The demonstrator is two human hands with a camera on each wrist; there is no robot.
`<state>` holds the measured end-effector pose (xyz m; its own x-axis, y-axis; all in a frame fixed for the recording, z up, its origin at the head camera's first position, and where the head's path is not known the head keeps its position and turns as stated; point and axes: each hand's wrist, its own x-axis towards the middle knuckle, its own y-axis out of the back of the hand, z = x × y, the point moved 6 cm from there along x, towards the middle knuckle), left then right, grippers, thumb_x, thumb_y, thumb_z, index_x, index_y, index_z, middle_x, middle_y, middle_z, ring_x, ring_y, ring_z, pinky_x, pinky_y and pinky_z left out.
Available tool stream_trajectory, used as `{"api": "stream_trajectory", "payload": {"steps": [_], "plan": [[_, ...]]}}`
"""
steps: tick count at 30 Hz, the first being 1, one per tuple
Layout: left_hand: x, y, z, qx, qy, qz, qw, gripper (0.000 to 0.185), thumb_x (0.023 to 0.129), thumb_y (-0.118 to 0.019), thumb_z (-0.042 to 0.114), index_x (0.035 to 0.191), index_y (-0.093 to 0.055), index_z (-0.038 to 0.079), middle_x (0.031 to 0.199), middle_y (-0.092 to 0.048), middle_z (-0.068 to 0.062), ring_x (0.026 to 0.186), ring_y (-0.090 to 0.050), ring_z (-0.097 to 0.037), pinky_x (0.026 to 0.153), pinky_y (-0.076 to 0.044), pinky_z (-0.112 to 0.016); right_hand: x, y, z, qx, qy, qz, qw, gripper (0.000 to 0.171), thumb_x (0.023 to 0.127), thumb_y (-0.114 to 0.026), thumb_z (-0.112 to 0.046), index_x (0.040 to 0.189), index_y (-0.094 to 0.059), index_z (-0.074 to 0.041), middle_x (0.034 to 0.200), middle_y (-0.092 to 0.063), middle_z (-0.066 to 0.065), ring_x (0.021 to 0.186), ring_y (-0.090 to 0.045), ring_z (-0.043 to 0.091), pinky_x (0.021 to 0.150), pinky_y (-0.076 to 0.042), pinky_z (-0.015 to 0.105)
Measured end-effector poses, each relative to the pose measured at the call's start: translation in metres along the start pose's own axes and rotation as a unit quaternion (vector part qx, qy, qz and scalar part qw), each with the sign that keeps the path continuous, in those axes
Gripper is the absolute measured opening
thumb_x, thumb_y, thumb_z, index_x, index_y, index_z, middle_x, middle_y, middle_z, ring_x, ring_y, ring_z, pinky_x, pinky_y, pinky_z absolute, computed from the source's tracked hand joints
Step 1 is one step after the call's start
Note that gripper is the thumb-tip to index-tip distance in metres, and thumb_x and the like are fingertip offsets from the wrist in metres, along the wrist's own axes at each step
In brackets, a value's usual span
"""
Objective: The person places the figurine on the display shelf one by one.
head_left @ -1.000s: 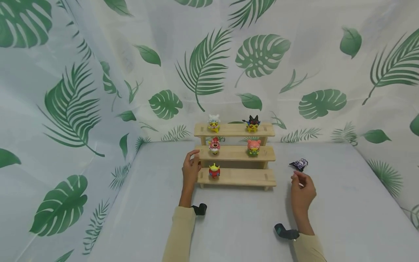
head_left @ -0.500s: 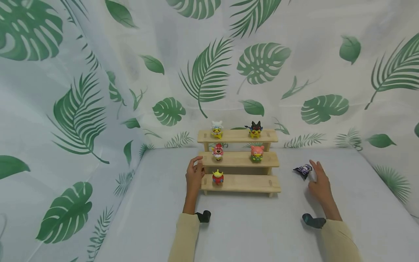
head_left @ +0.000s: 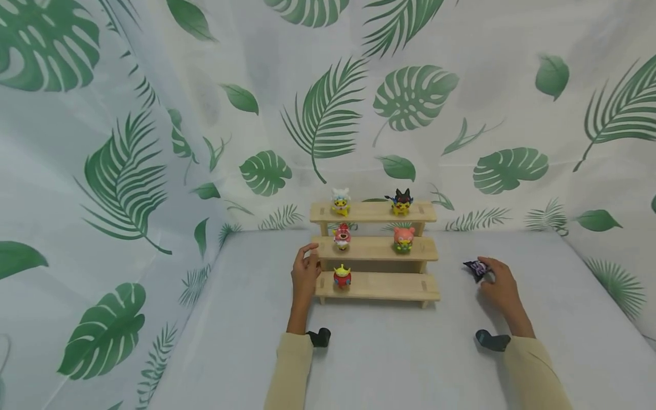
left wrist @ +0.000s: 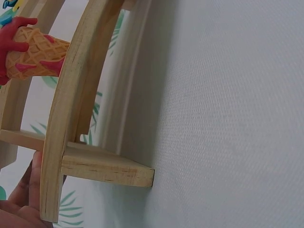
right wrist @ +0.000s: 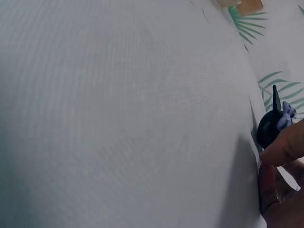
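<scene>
A three-tier wooden display shelf [head_left: 384, 283] stands at the back of the table. My left hand [head_left: 305, 274] holds its left end by the middle tier. In the left wrist view, fingers [left wrist: 34, 180] show behind a wooden plank [left wrist: 54, 156]; the full grip is partly hidden. To the right of the shelf, my right hand [head_left: 503, 289] pinches a small black and purple figurine [head_left: 476, 269] that lies on the table. The right wrist view has the thumb and fingers against its dark round part [right wrist: 269, 129]. The hand covers part of the figurine.
Two yellow figurines, one white-hooded [head_left: 340, 203] and one black-eared [head_left: 402, 203], stand on the top tier. A red-and-pink figurine [head_left: 342, 238] and a pink-hooded one [head_left: 404, 240] occupy the middle. A red figurine with a yellow top [head_left: 342, 277] sits bottom left. Leaf-print cloth [head_left: 318, 114] hangs behind.
My right hand has moved right to the figurine's far side, and its straight fingers have closed round it. The left hand stays at the shelf. The head view has shifted slightly.
</scene>
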<state>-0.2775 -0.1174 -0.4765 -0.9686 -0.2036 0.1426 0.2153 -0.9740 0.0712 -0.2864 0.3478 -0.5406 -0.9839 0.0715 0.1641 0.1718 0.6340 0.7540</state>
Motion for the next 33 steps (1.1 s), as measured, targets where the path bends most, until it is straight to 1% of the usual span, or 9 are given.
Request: {"api": "stream_trajectory", "payload": {"steps": [2, 7, 11, 14, 20, 23, 26, 30, 33], "plan": [[0.001, 0.000, 0.000, 0.002, 0.002, 0.001, 1.0000, 0.032, 0.104, -0.048, 0.024, 0.127, -0.059, 0.004, 0.071, -0.047, -0.036, 0.049, -0.037, -0.005, 0.050, -0.035, -0.020, -0.001, 0.002, 0.002, 0.001, -0.017, 0.006, 1.000, 0.061, 0.074, -0.050, 0.012, 0.135, -0.044, 0.009, 0.133, -0.037, 0.042, 0.124, -0.031, 0.060, 0.098, -0.028, 0.072], [0.003, 0.000, -0.001, 0.004, -0.002, 0.006, 1.0000, 0.030, 0.104, -0.049, 0.022, 0.126, -0.060, 0.004, 0.062, -0.049, -0.018, 0.048, -0.038, -0.006, 0.050, -0.035, -0.020, -0.007, 0.008, 0.005, 0.009, -0.061, 0.019, 0.998, 0.050, 0.081, -0.054, 0.005, 0.130, -0.048, 0.010, 0.124, -0.044, 0.042, 0.113, -0.039, 0.054, 0.087, -0.035, 0.064], [0.004, 0.000, -0.004, 0.002, -0.001, 0.004, 1.0000, 0.030, 0.104, -0.049, 0.022, 0.126, -0.060, 0.005, 0.061, -0.048, -0.017, 0.047, -0.038, -0.005, 0.049, -0.034, -0.020, -0.011, 0.013, 0.006, 0.016, -0.072, 0.030, 0.997, 0.044, 0.086, -0.057, -0.002, 0.126, -0.049, 0.012, 0.119, -0.048, 0.041, 0.103, -0.051, 0.051, 0.079, -0.041, 0.055], [0.004, 0.000, -0.004, 0.000, 0.001, 0.002, 1.0000, 0.030, 0.104, -0.049, 0.023, 0.126, -0.060, 0.005, 0.062, -0.048, -0.018, 0.047, -0.037, -0.004, 0.049, -0.034, -0.020, -0.014, 0.014, 0.004, 0.014, -0.067, 0.019, 0.997, 0.049, 0.087, -0.060, -0.006, 0.130, -0.045, 0.013, 0.121, -0.043, 0.042, 0.103, -0.053, 0.054, 0.079, -0.045, 0.058], [0.004, 0.001, -0.001, 0.000, 0.006, 0.004, 1.0000, 0.030, 0.104, -0.049, 0.023, 0.126, -0.060, 0.006, 0.058, -0.048, 0.003, 0.050, -0.039, -0.008, 0.050, -0.036, -0.020, -0.009, 0.015, -0.001, -0.007, -0.028, -0.040, 0.999, 0.060, 0.094, -0.063, -0.020, 0.138, -0.038, 0.011, 0.134, -0.037, 0.043, 0.115, -0.043, 0.057, 0.092, -0.037, 0.068], [0.004, 0.001, -0.001, -0.001, 0.010, 0.005, 0.9999, 0.030, 0.104, -0.049, 0.022, 0.126, -0.060, 0.006, 0.059, -0.049, 0.004, 0.051, -0.040, -0.010, 0.051, -0.036, -0.020, -0.005, 0.014, 0.002, -0.007, -0.051, -0.062, 0.997, 0.058, 0.099, -0.057, -0.030, 0.140, -0.038, 0.008, 0.133, -0.042, 0.040, 0.116, -0.045, 0.055, 0.089, -0.041, 0.065], [0.002, 0.002, -0.002, -0.001, 0.017, 0.012, 0.9998, 0.029, 0.104, -0.050, 0.021, 0.126, -0.060, 0.005, 0.060, -0.050, 0.002, 0.052, -0.041, -0.012, 0.051, -0.037, -0.020, -0.004, 0.013, 0.007, 0.001, -0.077, -0.051, 0.996, 0.058, 0.100, -0.055, -0.035, 0.137, -0.041, 0.007, 0.127, -0.051, 0.038, 0.112, -0.052, 0.052, 0.082, -0.048, 0.057], [0.002, 0.001, -0.002, 0.001, 0.015, 0.017, 0.9998, 0.029, 0.104, -0.050, 0.021, 0.125, -0.060, 0.003, 0.061, -0.050, 0.000, 0.051, -0.041, -0.015, 0.050, -0.037, -0.021, -0.002, 0.009, 0.009, 0.007, -0.098, -0.034, 0.995, 0.063, 0.097, -0.059, -0.039, 0.136, -0.043, 0.007, 0.124, -0.054, 0.037, 0.111, -0.054, 0.050, 0.080, -0.049, 0.053], [0.002, 0.000, 0.000, 0.001, 0.009, 0.015, 0.9998, 0.030, 0.104, -0.049, 0.021, 0.125, -0.059, 0.002, 0.061, -0.050, -0.001, 0.051, -0.040, -0.016, 0.050, -0.037, -0.021, 0.000, 0.008, 0.008, 0.011, -0.116, -0.042, 0.992, 0.069, 0.095, -0.064, -0.039, 0.139, -0.040, 0.008, 0.125, -0.052, 0.037, 0.111, -0.052, 0.050, 0.081, -0.048, 0.054]]}}
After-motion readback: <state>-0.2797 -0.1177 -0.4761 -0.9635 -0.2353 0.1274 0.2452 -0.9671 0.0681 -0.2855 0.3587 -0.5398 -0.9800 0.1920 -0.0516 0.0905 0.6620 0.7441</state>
